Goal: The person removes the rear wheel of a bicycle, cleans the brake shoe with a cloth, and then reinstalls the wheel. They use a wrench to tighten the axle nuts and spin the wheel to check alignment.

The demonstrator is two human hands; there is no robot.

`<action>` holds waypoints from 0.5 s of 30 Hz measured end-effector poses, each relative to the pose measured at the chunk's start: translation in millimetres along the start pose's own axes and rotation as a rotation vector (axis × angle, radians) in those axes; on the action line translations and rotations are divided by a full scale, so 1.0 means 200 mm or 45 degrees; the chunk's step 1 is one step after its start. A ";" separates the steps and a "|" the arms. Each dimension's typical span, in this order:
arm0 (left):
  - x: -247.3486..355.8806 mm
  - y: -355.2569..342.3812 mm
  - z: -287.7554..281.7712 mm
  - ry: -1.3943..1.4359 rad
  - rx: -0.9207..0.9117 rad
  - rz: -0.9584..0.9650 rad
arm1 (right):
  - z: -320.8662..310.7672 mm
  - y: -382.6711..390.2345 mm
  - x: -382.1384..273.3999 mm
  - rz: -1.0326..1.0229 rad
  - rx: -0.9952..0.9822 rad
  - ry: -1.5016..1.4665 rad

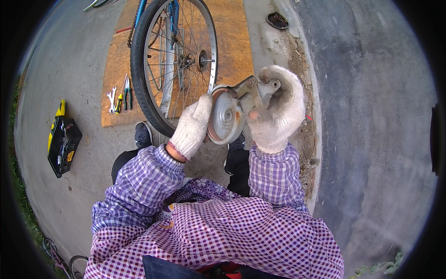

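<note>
A bicycle band brake, a round, dull metal housing with a rust spot and a bracket arm, is held up before me at the wheel's lower right. My left hand, in a white knit glove, grips the housing's left edge between thumb and fingers. Around the bracket arm curls my right hand, gloved the same way, its bare thumb tip pressing the metal. Some of its fingers are hidden behind the part. Just beyond stands a bicycle wheel with a black tyre, its hub and axle end exposed.
Under the wheel lies a wooden board, carrying wrenches, a yellow-handled screwdriver and pliers. An open black and yellow toolbox sits on the concrete to the left. A small dark dish rests beyond the board's right side.
</note>
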State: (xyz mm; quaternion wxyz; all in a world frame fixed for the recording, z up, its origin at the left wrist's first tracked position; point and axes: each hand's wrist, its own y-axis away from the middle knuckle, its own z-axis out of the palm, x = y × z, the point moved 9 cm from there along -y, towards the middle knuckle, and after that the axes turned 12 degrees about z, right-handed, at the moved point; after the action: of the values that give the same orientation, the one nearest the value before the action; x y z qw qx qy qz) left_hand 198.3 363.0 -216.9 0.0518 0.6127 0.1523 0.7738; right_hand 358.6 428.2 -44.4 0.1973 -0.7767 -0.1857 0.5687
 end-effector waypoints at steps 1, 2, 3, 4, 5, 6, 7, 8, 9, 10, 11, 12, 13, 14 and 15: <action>-0.02 0.00 0.00 0.006 -0.013 -0.058 | 0.01 0.00 0.00 0.014 -0.009 0.029; -0.01 0.00 0.00 -0.007 -0.036 -0.041 | 0.01 0.00 0.01 0.037 -0.017 0.037; 0.00 0.00 0.00 -0.028 -0.042 -0.057 | 0.02 0.00 0.01 0.046 -0.024 0.045; -0.01 0.01 -0.01 -0.053 -0.044 -0.085 | 0.03 0.00 0.01 0.063 -0.029 0.032; 0.00 0.01 -0.02 -0.057 -0.033 -0.077 | 0.04 0.00 0.01 0.085 -0.039 0.014; 0.01 0.02 -0.02 -0.065 -0.018 -0.082 | 0.04 0.00 0.00 0.086 -0.036 0.036; 0.03 0.03 -0.02 -0.052 -0.017 -0.056 | 0.05 0.01 0.00 0.091 -0.038 0.054; 0.03 0.03 -0.03 -0.079 0.003 -0.062 | 0.06 0.01 -0.01 0.097 -0.039 0.073; 0.04 0.04 -0.03 -0.085 0.009 -0.037 | 0.07 0.01 -0.01 0.114 -0.051 0.080; 0.05 0.04 -0.03 -0.091 0.016 -0.011 | 0.08 0.01 -0.01 0.131 -0.064 0.087; 0.05 0.04 -0.04 -0.078 0.028 -0.009 | 0.09 0.01 -0.01 0.149 -0.082 0.109; 0.05 0.04 -0.05 -0.065 0.040 -0.007 | 0.10 0.02 -0.01 0.144 -0.095 0.142; 0.05 0.05 -0.06 -0.054 0.057 -0.021 | 0.10 0.03 -0.02 0.141 -0.112 0.191; 0.06 0.05 -0.07 -0.052 0.057 -0.010 | 0.11 0.04 -0.03 0.125 -0.120 0.245; 0.06 0.06 -0.08 -0.053 0.061 -0.015 | 0.12 0.04 -0.02 0.146 -0.107 0.121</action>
State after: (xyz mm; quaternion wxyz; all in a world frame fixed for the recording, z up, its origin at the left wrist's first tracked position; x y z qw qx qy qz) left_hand 181.9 352.6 -206.1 0.0447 0.6288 0.1733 0.7567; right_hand 334.1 422.1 -52.4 0.1403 -0.8198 -0.1551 0.5331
